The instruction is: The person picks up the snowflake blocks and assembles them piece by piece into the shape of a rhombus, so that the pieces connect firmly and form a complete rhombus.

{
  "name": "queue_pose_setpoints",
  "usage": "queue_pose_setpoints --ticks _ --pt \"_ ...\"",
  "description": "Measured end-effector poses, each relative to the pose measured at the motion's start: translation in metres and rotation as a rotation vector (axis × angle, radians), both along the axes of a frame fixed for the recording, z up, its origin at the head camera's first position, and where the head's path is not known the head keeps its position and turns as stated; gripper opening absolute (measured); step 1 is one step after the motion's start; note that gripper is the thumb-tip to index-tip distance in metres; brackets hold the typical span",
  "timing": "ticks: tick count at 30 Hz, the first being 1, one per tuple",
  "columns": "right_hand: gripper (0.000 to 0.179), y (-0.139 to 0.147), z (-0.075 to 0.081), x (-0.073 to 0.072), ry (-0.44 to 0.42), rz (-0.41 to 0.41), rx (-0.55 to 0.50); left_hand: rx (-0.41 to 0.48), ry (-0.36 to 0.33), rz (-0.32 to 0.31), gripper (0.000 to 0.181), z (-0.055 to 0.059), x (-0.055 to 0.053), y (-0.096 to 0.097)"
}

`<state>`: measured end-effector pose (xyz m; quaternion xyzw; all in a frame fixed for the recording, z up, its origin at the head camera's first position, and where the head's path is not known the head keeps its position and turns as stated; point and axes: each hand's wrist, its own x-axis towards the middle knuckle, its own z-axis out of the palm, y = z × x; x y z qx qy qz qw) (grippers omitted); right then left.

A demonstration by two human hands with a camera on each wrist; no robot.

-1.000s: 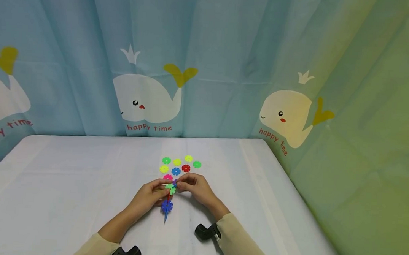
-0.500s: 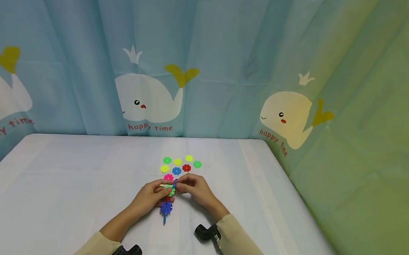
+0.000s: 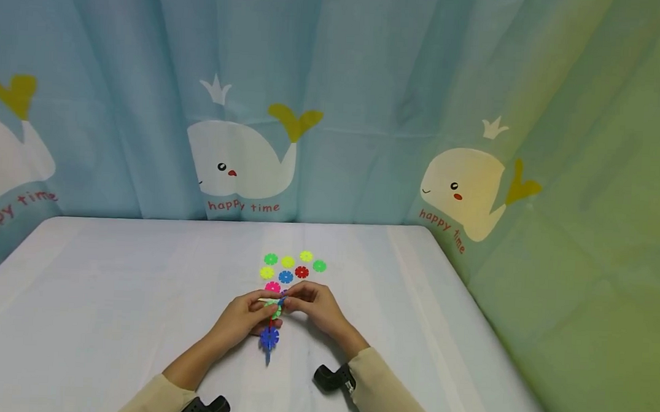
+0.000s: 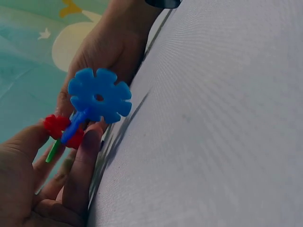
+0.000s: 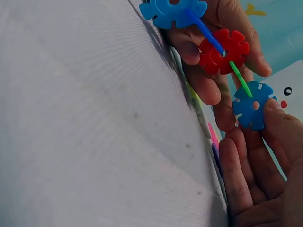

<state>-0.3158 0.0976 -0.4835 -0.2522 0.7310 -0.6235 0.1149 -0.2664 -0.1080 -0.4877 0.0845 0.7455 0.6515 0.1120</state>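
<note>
My left hand holds a chain of slotted plastic snowflake discs low over the table, its fingers around the red disc. One blue disc stands face-on beyond a darker blue disc at the chain's near end. Past the red one, a green disc shows edge-on in the right wrist view. At the green disc's far edge sits another blue disc, pinched between thumb and fingers of my right hand. The fingertips of both hands nearly meet in the head view.
Loose snowflake discs lie flat behind the hands, among them a red disc, a blue disc, a pink disc and several green and yellow ones. A white cloth covers the table. A whale-print curtain hangs behind.
The green disc has turned more edge-on between the hands, and the chain's near end has dipped slightly toward the person. Both hands stay almost in place.
</note>
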Motion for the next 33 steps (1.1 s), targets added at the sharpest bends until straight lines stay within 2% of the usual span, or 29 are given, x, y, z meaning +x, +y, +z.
queue_pose_setpoints --ticks 6,11,14,19,21,24,29,33 --pt "0.019 0.0 -0.002 0.0 0.016 0.021 0.029 0.012 0.008 -0.008 0.048 0.002 0.004 0.0" --pt "0.021 0.004 0.001 -0.003 0.021 0.044 0.023 0.045 -0.015 -0.002 0.047 0.004 0.006 0.0" --pt "0.023 0.012 0.004 -0.007 0.008 -0.006 0.028 0.054 -0.029 0.006 0.046 0.004 0.006 0.001" --pt "0.022 0.028 0.01 -0.016 -0.015 -0.184 0.06 0.024 -0.019 0.014 0.048 0.003 0.003 0.003" --pt "0.022 0.03 0.011 -0.019 -0.024 -0.219 0.108 0.007 -0.008 0.023 0.049 0.003 0.002 0.003" --pt "0.024 0.029 0.013 -0.023 -0.012 -0.21 0.194 -0.003 -0.004 0.031 0.05 0.001 0.001 0.002" --pt "0.027 0.02 0.015 -0.025 0.081 -0.158 0.345 0.005 -0.012 0.027 0.054 -0.001 0.001 -0.001" --pt "0.025 0.011 0.016 -0.025 0.135 -0.15 0.453 0.015 -0.02 0.025 0.055 -0.003 0.002 -0.002"
